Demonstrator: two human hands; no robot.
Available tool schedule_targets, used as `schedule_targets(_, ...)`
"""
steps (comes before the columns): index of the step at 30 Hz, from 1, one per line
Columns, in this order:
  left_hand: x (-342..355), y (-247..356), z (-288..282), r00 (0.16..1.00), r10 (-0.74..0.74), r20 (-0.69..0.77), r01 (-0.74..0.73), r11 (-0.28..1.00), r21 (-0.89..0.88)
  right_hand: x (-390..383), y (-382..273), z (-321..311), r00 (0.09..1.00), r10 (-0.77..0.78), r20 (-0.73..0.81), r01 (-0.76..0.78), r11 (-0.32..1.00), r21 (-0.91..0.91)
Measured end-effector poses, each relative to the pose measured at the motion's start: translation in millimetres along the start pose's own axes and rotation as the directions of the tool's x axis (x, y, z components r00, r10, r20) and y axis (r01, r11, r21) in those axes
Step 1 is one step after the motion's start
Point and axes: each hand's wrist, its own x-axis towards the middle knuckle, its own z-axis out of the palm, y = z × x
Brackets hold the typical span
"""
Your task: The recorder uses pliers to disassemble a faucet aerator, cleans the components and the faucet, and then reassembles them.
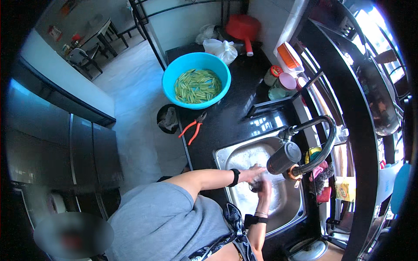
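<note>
Both hands are close together over the steel sink [285, 217], beside the dark cylinder on the faucet [328, 139]. My left hand [251, 173] comes in from the left, with a black band on its wrist. My right hand [264, 190] reaches up from below, with a black band and a thin bracelet on its wrist. A small dark, greyish thing [256, 185] is between the hands, with fingers closed about it. Its kind is too small and too covered to make out. Pale, foamy-looking patches show on the basin floor around them.
A blue basin [167, 87] of green pods in water stands on the black counter [230, 124], near red-handled pliers [193, 128]. A black bin [167, 118] is beside the counter. A red ladle-shaped pan [243, 28], white bag [222, 51], jars [285, 82] and a rack [348, 87] line the back and right.
</note>
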Motion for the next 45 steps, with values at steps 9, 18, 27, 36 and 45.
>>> schedule_targets(9, 79, -51, -66, 0.957, -0.113, 0.267, 0.115, 0.993, 0.010, -32, -49, 105, 0.838, -0.542, -0.069, 0.256, 0.500, -0.827)
schedule_targets(18, 10, 14, -21, 0.950, -0.186, 0.252, 0.199, 0.980, -0.028, 6, -25, 10, 0.993, -0.111, -0.044, 0.115, 0.985, 0.127)
schedule_targets(27, 65, -37, -52, 0.963, -0.263, 0.062, 0.270, 0.933, -0.239, -19, -18, 76, 0.777, -0.630, 0.012, 0.278, 0.325, -0.904)
schedule_targets(36, 17, 5, -44, 0.986, 0.022, 0.165, -0.041, 0.992, 0.117, -4, -23, 37, 0.976, 0.001, -0.217, 0.049, 0.973, 0.225)
schedule_targets(45, 41, -26, -69, 0.945, -0.325, 0.034, 0.324, 0.919, -0.225, -30, -5, 97, 0.916, -0.350, -0.195, 0.223, 0.849, -0.478)
